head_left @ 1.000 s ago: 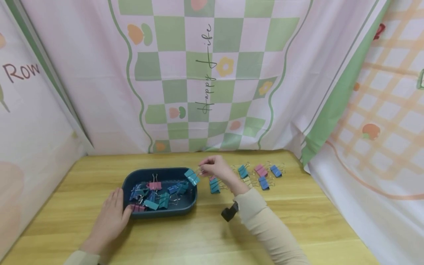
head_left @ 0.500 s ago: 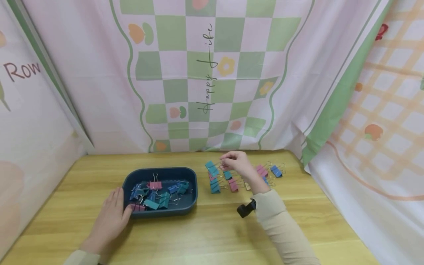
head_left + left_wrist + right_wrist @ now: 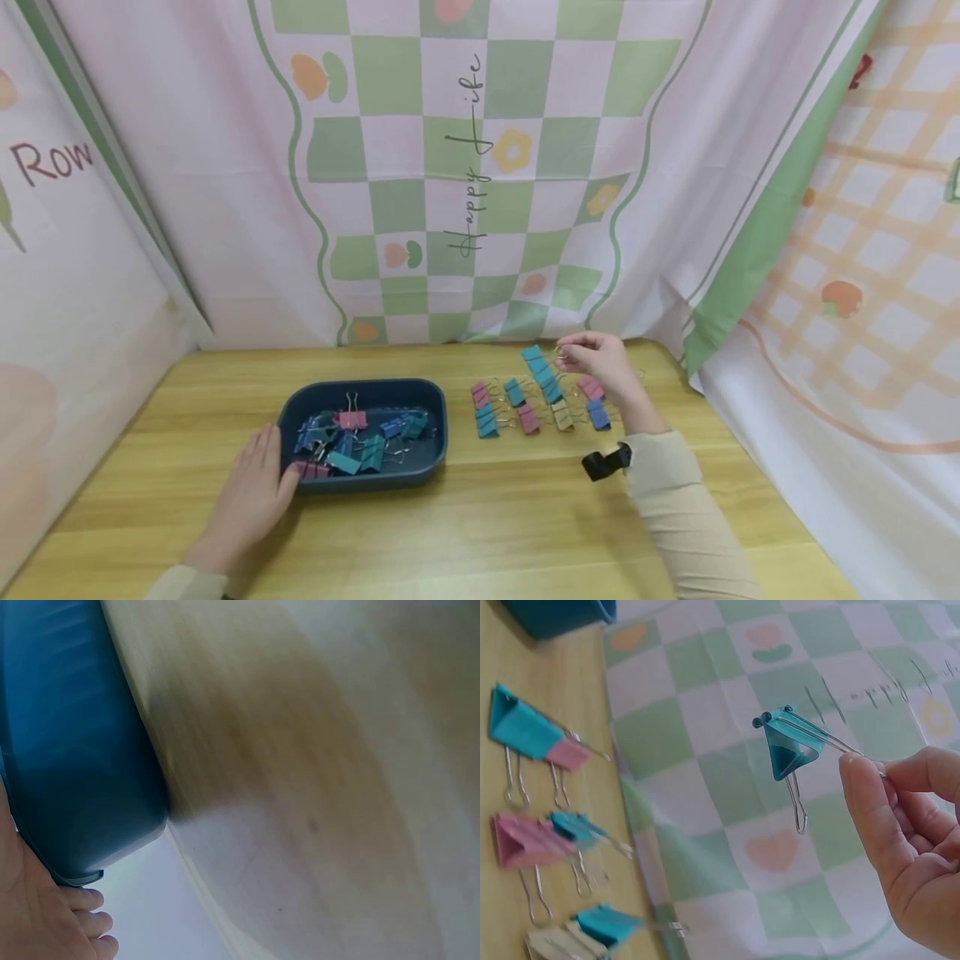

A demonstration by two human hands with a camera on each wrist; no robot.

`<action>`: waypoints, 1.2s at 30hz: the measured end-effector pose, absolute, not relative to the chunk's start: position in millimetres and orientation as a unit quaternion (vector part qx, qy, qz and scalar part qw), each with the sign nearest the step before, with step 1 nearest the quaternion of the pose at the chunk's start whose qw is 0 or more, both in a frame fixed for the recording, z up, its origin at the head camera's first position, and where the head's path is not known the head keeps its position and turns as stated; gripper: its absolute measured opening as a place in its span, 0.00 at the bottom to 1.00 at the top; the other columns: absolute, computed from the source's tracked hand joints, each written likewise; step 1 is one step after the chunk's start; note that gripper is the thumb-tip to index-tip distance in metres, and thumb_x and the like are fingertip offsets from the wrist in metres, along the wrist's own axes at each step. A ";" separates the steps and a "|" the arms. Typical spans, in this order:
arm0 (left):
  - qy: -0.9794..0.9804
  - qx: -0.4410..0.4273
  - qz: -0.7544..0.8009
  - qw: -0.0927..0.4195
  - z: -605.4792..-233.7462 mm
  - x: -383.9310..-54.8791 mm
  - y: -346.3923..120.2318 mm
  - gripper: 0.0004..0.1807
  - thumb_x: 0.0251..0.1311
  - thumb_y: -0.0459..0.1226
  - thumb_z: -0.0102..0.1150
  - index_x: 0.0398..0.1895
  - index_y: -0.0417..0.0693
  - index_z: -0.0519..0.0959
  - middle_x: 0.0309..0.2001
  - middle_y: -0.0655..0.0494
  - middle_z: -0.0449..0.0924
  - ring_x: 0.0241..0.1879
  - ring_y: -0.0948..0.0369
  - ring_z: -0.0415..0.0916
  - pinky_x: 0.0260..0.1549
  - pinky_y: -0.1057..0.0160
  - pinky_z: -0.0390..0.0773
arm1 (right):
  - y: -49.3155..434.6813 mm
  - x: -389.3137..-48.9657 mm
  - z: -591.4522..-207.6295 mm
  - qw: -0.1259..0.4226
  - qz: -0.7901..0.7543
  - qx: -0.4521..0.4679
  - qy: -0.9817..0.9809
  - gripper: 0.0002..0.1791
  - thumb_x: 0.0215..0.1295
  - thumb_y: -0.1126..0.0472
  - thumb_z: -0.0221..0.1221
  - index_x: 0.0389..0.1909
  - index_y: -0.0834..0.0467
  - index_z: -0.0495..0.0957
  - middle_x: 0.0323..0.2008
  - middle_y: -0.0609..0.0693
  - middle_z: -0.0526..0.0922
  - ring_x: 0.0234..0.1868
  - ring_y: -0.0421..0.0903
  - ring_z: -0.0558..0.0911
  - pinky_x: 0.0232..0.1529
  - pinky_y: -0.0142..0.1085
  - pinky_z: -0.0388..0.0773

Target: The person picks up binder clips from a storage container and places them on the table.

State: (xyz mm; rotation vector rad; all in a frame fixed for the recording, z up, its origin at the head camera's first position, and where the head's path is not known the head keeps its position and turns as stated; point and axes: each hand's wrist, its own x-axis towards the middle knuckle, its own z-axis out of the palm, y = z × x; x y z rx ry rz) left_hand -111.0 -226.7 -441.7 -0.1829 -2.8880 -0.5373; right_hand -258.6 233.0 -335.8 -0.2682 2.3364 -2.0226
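My right hand (image 3: 606,363) pinches a teal binder clip (image 3: 534,358) by one wire handle, between thumb and forefinger. The clip hangs at the back of the table; in the right wrist view its other handle points down. In the head view it overlaps a teal clip (image 3: 551,388) in the rows below. Against the left end of a dark blue tray (image 3: 367,481) rests my left hand (image 3: 251,492), fingers straight along the outer wall, thumb at the near corner. Inside the tray lie mixed clips, among them a pink one (image 3: 351,420) and a teal one (image 3: 343,463).
Two rows of binder clips stand right of the tray, including a pink clip (image 3: 528,419), a yellow clip (image 3: 562,415) and a blue clip (image 3: 597,414). My right forearm crosses the right side of the wooden table (image 3: 465,533). A checkered curtain (image 3: 480,208) hangs behind.
My right hand has carried the teal clip from the tray's right end rightward and back, past the left columns of clips. My left hand and the tray have stayed put.
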 end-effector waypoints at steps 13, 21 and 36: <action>-0.977 -0.064 -0.173 0.104 -442.1 -111.3 -225.9 0.36 0.67 0.43 0.40 0.63 0.18 0.48 0.64 0.22 0.44 0.63 0.32 0.44 0.60 0.38 0.47 | 288.8 -254.2 -338.4 -0.014 -0.645 -0.050 0.762 0.21 0.65 0.67 0.53 0.51 0.80 0.65 0.31 0.49 0.80 0.32 0.40 0.82 0.40 0.32 0.79; -0.978 -0.061 -0.174 0.099 -441.9 -111.8 -225.1 0.36 0.67 0.43 0.39 0.63 0.18 0.48 0.64 0.22 0.44 0.63 0.32 0.43 0.60 0.38 0.47 | 322.5 -254.5 -351.4 -0.018 -0.636 -0.014 0.771 0.20 0.66 0.65 0.53 0.50 0.78 0.67 0.31 0.51 0.82 0.31 0.39 0.82 0.39 0.32 0.79; -0.977 -0.059 -0.184 0.092 -437.7 -109.0 -223.8 0.36 0.67 0.43 0.39 0.64 0.18 0.46 0.64 0.22 0.43 0.63 0.32 0.43 0.60 0.38 0.46 | 366.0 -259.3 -382.2 0.000 -0.661 0.036 0.750 0.23 0.65 0.70 0.50 0.55 0.81 0.59 0.24 0.43 0.81 0.29 0.38 0.82 0.37 0.30 0.79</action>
